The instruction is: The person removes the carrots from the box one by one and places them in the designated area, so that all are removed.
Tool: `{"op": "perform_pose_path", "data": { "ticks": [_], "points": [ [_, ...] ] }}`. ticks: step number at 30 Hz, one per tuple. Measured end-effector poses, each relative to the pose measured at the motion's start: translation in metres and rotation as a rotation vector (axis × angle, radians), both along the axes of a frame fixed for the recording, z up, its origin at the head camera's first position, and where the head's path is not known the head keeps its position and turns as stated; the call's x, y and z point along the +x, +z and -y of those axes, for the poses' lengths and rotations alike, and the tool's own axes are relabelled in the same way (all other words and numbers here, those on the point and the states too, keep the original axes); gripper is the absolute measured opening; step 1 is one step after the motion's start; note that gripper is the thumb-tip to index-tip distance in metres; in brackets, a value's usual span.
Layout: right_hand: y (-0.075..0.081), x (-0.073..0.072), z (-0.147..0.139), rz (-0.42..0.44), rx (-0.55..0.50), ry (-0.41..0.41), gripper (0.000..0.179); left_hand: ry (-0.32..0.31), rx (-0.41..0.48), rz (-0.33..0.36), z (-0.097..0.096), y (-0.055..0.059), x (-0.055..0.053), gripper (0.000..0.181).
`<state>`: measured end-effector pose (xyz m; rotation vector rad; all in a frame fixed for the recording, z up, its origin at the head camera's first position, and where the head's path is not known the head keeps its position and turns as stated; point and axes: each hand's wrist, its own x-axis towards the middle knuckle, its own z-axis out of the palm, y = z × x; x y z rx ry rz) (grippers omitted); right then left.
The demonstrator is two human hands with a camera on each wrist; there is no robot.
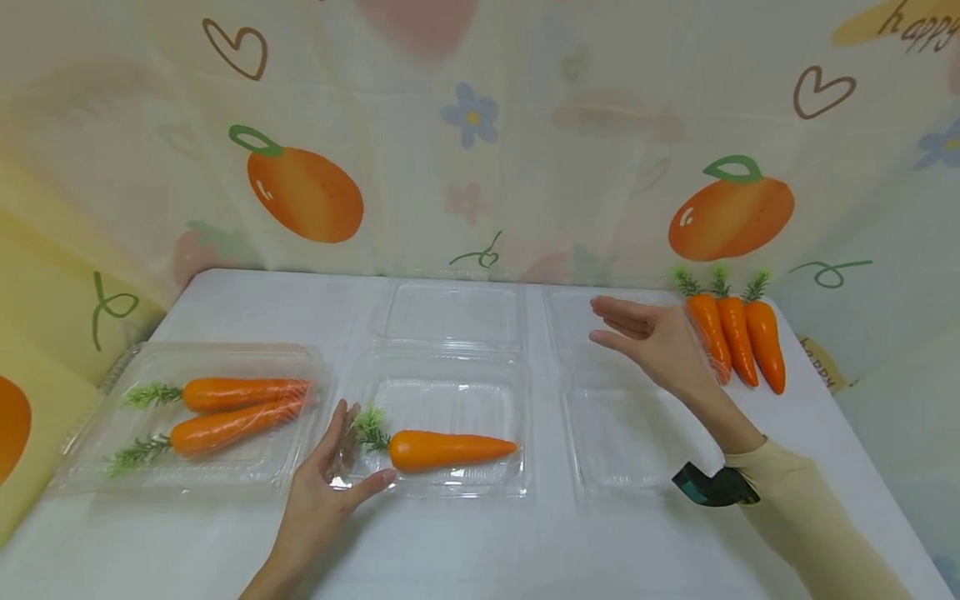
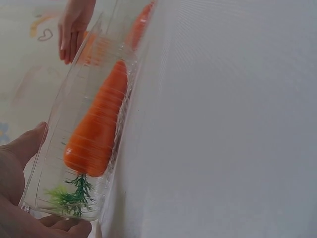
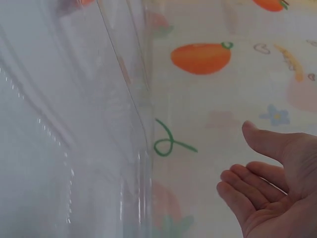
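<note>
A clear plastic box [image 1: 450, 392] with its lid raised toward the back stands mid-table, holding one carrot [image 1: 450, 450] with green leaves. My left hand [image 1: 318, 492] holds the box's front left corner, fingers at the left end and thumb along the front rim. In the left wrist view the leafy end of that carrot lies beside those fingers [image 2: 64, 225]. My right hand [image 1: 656, 346] hovers over a second clear box [image 1: 630, 442], fingers extended and nothing in them. To its right lie three carrots [image 1: 731, 342], tops toward the wall; the wrist partly overlaps the leftmost.
At the left, a closed clear box [image 1: 225, 475] contains two carrots [image 1: 240, 408]. A printed cloth [image 1: 525, 167] hangs behind the white table [image 1: 465, 550]. The second box's lid [image 1: 566, 321] lies back toward that cloth.
</note>
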<state>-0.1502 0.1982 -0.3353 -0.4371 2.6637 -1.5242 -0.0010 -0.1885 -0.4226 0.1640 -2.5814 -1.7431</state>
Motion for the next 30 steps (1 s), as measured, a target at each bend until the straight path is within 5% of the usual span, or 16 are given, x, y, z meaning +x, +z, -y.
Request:
{"op": "perform_pose_path", "data": {
  "ticks": [13, 30],
  "points": [
    [-0.019, 0.008, 0.04, 0.015, -0.084, 0.077, 0.052, 0.009, 0.029, 0.027, 0.003, -0.001, 0.002, 0.107],
    [-0.01, 0.022, 0.076, 0.025, -0.081, 0.194, 0.05, 0.002, 0.037, 0.005, 0.0, -0.001, -0.001, 0.108]
  ]
}}
